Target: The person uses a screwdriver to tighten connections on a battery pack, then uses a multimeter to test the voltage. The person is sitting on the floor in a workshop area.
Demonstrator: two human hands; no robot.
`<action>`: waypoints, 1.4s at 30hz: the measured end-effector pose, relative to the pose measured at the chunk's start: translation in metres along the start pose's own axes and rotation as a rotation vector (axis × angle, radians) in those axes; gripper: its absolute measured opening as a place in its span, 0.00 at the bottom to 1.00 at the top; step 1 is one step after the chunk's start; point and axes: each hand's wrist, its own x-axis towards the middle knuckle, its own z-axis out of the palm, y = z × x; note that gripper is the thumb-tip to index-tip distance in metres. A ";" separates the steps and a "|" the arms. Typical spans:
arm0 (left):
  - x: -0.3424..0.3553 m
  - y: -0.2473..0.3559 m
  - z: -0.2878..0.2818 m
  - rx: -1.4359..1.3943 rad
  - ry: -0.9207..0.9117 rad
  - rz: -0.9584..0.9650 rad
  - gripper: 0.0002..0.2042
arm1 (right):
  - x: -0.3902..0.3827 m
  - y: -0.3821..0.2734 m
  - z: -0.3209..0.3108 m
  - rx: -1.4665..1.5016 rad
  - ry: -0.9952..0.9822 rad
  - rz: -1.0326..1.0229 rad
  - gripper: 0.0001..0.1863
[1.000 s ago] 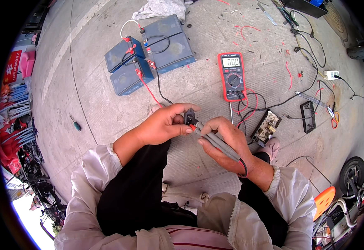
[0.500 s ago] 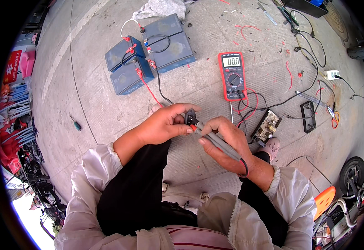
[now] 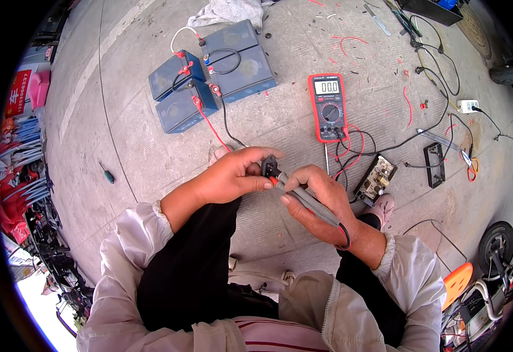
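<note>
Between the thumb and fingers of my left hand is a small black socket connector. My right hand grips a pair of grey test probes, one with red showing, and their tips point into or against the connector; the exact contact is too small to tell. A red-framed multimeter lies beyond my hands, with leads plugged in and its display lit. Several dark batteries stand at the far left, joined by short cables. A red wire and a black one run from them toward my left hand.
An open circuit board lies near my right shoe, beside a black frame and orange-handled scissors. A white power strip and tangled black cords lie at right. A screwdriver lies at left. Wire scraps dot the concrete.
Both hands hold nearly the same pose. The connector in my left hand has shifted very slightly; the multimeter display looks the same.
</note>
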 end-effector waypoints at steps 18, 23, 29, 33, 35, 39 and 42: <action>0.016 -0.021 0.004 0.102 0.004 -0.011 0.27 | -0.009 -0.002 -0.012 0.094 0.067 0.116 0.07; 0.020 -0.030 0.004 0.118 0.030 -0.055 0.23 | -0.007 0.001 -0.018 -0.032 0.116 -0.003 0.09; 0.031 -0.065 0.010 0.304 0.008 0.035 0.21 | -0.017 0.001 -0.017 0.038 0.142 0.172 0.11; 0.035 -0.086 0.020 0.412 -0.022 0.122 0.22 | -0.019 -0.004 -0.016 -0.051 0.069 0.182 0.12; 0.033 -0.094 0.019 0.356 -0.020 0.108 0.21 | -0.018 -0.013 -0.015 -0.120 -0.002 0.135 0.13; 0.029 -0.089 -0.050 0.550 -0.110 -0.399 0.14 | -0.011 -0.018 -0.006 -0.165 -0.099 0.069 0.14; 0.002 -0.141 -0.076 0.225 0.475 -0.402 0.13 | -0.008 -0.013 0.012 -0.157 -0.159 0.098 0.14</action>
